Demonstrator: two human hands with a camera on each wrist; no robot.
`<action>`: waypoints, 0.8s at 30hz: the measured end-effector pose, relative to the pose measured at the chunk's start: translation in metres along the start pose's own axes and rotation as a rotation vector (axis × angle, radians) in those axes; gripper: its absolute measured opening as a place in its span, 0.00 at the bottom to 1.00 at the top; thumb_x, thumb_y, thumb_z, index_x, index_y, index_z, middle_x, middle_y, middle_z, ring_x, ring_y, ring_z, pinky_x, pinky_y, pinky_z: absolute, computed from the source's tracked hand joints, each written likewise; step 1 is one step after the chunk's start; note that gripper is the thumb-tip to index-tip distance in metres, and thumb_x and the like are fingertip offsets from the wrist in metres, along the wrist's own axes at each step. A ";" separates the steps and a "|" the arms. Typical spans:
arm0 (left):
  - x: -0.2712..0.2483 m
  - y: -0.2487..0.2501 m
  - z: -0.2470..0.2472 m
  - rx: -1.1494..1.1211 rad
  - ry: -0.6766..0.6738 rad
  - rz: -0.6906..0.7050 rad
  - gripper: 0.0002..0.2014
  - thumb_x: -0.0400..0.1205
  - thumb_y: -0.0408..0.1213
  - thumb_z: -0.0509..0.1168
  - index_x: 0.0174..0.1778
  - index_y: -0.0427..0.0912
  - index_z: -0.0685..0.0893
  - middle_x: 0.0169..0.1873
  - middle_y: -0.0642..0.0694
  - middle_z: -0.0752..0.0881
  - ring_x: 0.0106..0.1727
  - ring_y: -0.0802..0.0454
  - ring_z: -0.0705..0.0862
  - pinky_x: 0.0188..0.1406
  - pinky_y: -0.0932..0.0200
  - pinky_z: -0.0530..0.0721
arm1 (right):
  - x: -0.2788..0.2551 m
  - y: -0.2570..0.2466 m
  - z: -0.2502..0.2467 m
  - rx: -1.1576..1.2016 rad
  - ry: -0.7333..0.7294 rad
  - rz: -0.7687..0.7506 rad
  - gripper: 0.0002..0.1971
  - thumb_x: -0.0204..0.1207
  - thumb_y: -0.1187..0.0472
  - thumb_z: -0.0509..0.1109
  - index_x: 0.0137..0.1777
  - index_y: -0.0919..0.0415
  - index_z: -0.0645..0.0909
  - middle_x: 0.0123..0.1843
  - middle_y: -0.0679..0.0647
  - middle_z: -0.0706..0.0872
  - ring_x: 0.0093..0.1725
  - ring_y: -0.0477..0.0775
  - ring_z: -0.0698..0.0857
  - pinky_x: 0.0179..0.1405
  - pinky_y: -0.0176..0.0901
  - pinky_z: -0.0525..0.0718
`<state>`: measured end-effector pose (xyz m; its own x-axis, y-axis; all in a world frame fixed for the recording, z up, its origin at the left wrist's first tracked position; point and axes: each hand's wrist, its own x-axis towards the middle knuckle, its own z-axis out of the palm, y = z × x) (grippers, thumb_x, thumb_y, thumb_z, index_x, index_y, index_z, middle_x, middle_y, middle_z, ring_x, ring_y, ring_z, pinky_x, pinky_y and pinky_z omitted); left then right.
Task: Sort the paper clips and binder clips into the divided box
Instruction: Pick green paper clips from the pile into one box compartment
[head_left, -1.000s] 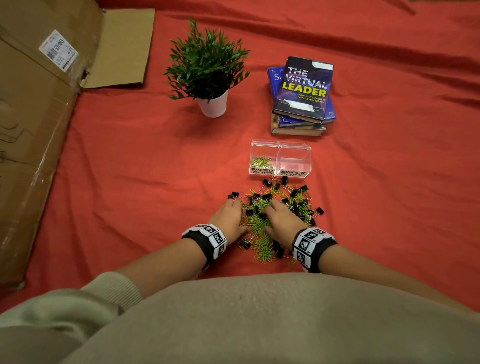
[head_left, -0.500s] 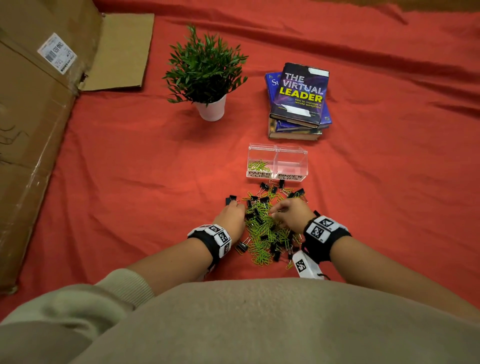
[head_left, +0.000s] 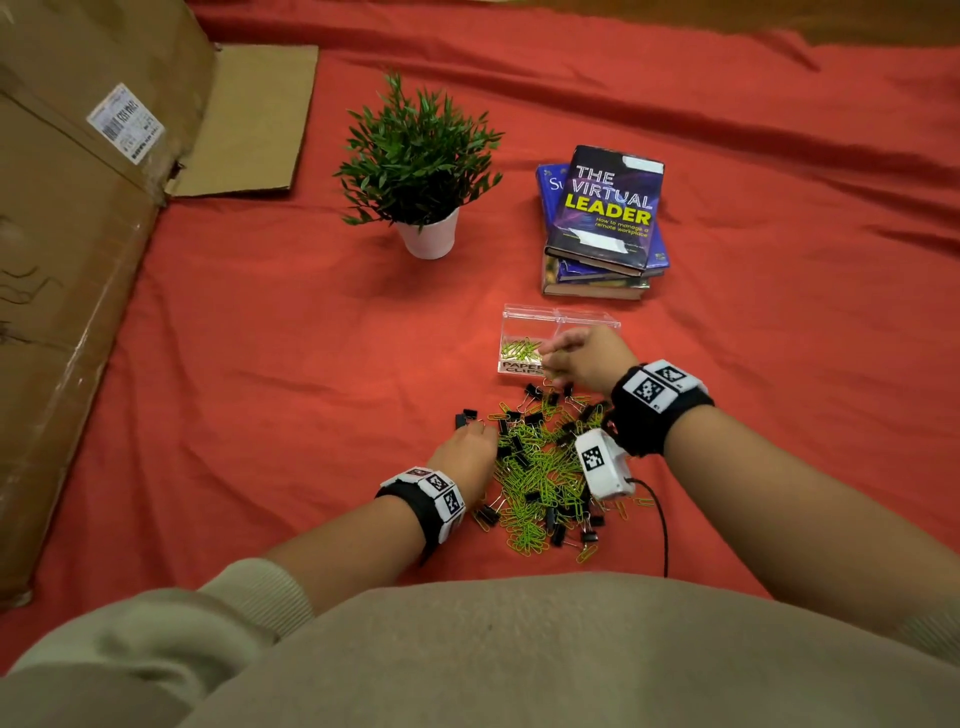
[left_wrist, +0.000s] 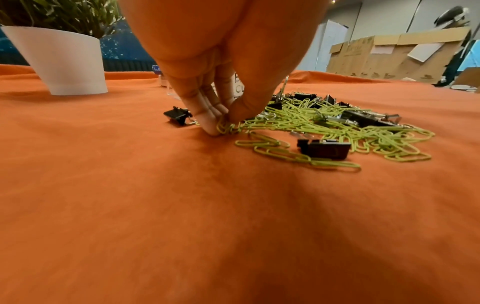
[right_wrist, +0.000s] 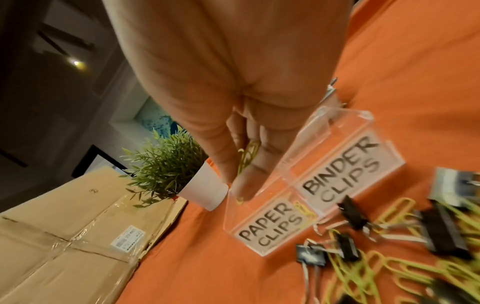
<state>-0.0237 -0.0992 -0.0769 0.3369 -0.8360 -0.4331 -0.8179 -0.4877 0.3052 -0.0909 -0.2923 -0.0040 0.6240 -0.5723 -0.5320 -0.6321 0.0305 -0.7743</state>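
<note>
Overhead, right hand (head_left: 584, 358) with paper clips (right_wrist: 248, 156)

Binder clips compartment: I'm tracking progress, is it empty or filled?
Empty. The right half of the box shows only bare cloth through it; the binder clips lie outside.

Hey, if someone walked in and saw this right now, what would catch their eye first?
Probably the heap of green paper clips and black binder clips on the red cloth, with the left hand pinching clips at its edge. Just beyond it, the right hand holds paper clips over the clear divided box; a potted plant stands farther back.
</note>
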 end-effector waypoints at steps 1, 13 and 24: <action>0.000 -0.001 -0.001 -0.013 -0.010 0.003 0.15 0.79 0.25 0.57 0.62 0.33 0.75 0.60 0.36 0.79 0.62 0.36 0.78 0.58 0.43 0.80 | 0.008 -0.006 0.002 -0.027 0.041 -0.014 0.04 0.76 0.71 0.69 0.50 0.69 0.83 0.38 0.59 0.86 0.28 0.49 0.83 0.35 0.41 0.86; 0.019 0.003 -0.055 -0.414 0.097 -0.106 0.09 0.81 0.28 0.62 0.52 0.37 0.85 0.50 0.42 0.88 0.49 0.48 0.85 0.47 0.63 0.79 | 0.006 0.000 0.024 -0.399 0.210 -0.209 0.13 0.79 0.69 0.62 0.59 0.59 0.83 0.54 0.53 0.87 0.48 0.51 0.86 0.45 0.39 0.85; 0.091 0.022 -0.095 -0.304 0.181 0.019 0.13 0.79 0.22 0.59 0.50 0.39 0.85 0.59 0.38 0.83 0.59 0.44 0.83 0.59 0.56 0.80 | -0.032 0.086 0.043 -0.808 -0.027 -0.283 0.15 0.78 0.67 0.65 0.64 0.63 0.81 0.55 0.56 0.76 0.58 0.59 0.78 0.60 0.50 0.81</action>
<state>0.0327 -0.2097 -0.0289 0.4229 -0.8632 -0.2758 -0.6578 -0.5018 0.5617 -0.1454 -0.2356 -0.0680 0.8121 -0.4500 -0.3716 -0.5777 -0.7100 -0.4026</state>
